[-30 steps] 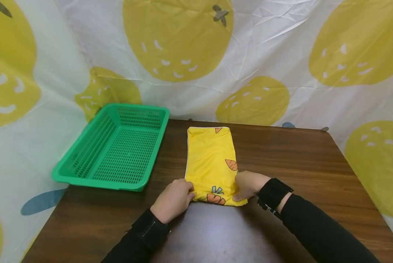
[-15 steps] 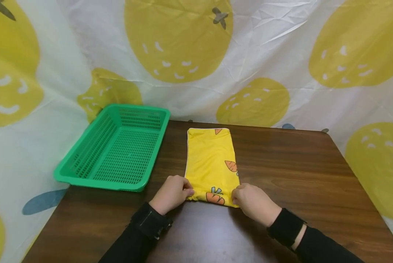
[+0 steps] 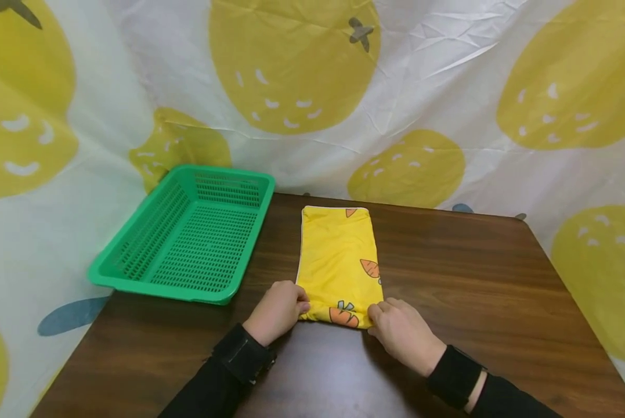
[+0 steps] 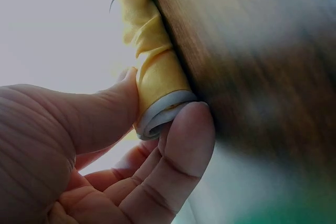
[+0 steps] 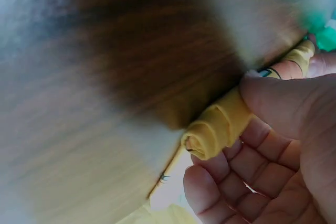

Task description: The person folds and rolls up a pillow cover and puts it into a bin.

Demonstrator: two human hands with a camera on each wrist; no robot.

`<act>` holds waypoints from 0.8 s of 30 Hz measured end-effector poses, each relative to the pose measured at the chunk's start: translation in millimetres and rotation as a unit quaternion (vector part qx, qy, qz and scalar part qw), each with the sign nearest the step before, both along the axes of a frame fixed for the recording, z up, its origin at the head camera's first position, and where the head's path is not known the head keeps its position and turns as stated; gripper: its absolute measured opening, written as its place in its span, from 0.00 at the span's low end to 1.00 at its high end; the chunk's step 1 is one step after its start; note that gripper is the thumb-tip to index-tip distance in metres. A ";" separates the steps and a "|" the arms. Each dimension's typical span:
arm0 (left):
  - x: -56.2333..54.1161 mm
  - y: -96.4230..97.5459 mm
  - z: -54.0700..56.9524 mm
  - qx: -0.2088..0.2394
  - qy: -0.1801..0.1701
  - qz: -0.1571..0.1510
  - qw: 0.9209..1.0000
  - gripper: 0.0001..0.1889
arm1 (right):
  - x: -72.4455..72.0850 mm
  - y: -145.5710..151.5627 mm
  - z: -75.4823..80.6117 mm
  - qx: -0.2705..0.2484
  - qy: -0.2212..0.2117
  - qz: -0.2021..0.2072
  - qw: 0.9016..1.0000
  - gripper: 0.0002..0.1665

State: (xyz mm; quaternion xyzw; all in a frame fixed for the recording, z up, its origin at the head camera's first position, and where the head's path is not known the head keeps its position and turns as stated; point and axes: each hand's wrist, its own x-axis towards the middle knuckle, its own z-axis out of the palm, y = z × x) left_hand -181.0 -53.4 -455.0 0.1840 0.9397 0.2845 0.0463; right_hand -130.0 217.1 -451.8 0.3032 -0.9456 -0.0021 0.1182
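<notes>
Backdrop [image 3: 291,154]: a pale sheet printed with big yellow fruit is hung behind and at both sides.
Counter [image 3: 463,278]: a dark wood-grained top is lit by a soft sheen at the near side.
Green basket [image 3: 249,249]: set down at the left of the cloth, apart from it, with nothing seen inside.
Yellow cloth [image 3: 338,249]: laid flat on the counter near its middle, carrot-printed and white-edged, its near end wound into a narrow roll [image 5: 212,132].
Left hand [image 3: 277,310]: the roll's left end is pinched between thumb and fingers.
Right hand [image 3: 403,334]: the roll is held near its right end, thumb against fingers.
Handling: the fabric is judged light, soft and unbreakable, but easily creased or loosened.
Hold: best taken at both roll ends, with even tension, so that skewing is avoided.
</notes>
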 end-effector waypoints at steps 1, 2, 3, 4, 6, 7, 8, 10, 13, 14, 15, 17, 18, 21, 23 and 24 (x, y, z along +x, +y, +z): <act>0.1 0.4 0.0 0.000 0.000 -0.001 1.000 0.05 | -0.1 0.6 -1.2 0.003 0.004 0.002 1.000 0.19; 0.1 0.7 0.2 -0.001 0.001 -0.003 1.000 0.05 | -0.2 1.2 -2.5 0.006 0.006 0.005 1.000 0.17; 0.1 0.9 0.4 -0.002 0.001 -0.005 1.000 0.05 | -0.2 1.9 -3.5 0.008 0.007 0.008 1.000 0.15; 0.0 1.0 0.4 -0.003 0.001 -0.006 1.000 0.05 | -0.2 2.5 -4.1 0.011 0.010 0.012 1.000 0.13; -0.4 0.9 0.4 -0.006 0.002 -0.010 1.000 0.05 | -1.3 3.8 -4.8 0.013 0.017 0.021 1.000 0.11; -0.4 0.8 0.4 -0.007 0.003 -0.012 1.000 0.05 | -2.5 4.2 -4.4 0.011 0.017 0.027 0.999 0.10; -0.4 0.6 0.5 -0.009 0.004 -0.014 1.000 0.05 | -3.9 4.8 -4.1 0.010 0.017 0.034 0.999 0.10; 0.0 0.1 0.4 -0.012 0.005 -0.019 1.000 0.05 | -8.0 5.4 -2.0 0.009 0.007 0.045 0.999 0.11; 1.3 -0.5 -0.3 -0.017 0.007 -0.021 1.000 0.05 | -17.1 5.4 3.8 0.014 -0.046 0.052 0.998 0.13; 1.7 -0.6 -0.5 -0.017 0.006 -0.019 1.000 0.05 | -20.4 5.6 5.6 0.017 -0.076 0.045 0.996 0.12; 2.0 -0.5 -1.1 -0.018 0.007 -0.017 1.000 0.05 | -24.6 5.7 7.2 0.018 -0.104 0.042 0.993 0.12; 2.5 -0.1 -2.0 -0.017 0.010 -0.010 1.000 0.05 | -33.1 6.3 9.0 0.020 -0.159 0.029 0.987 0.11; 2.6 0.2 -2.5 -0.018 0.014 -0.008 1.000 0.05 | -36.8 6.2 9.2 0.018 -0.186 0.019 0.982 0.10; 3.4 2.1 -3.5 -0.017 0.016 0.003 1.000 0.04 | -56.7 13.0 -11.1 -0.001 -0.247 -0.008 0.969 0.09; 4.5 3.5 -3.4 -0.023 0.024 0.008 0.999 0.04 | -72.3 25.6 -42.7 -0.070 -0.280 0.020 0.957 0.11; 5.3 4.4 -3.5 -0.031 0.033 0.009 0.999 0.04 | -84.3 37.3 -70.1 -0.138 -0.330 0.036 0.933 0.13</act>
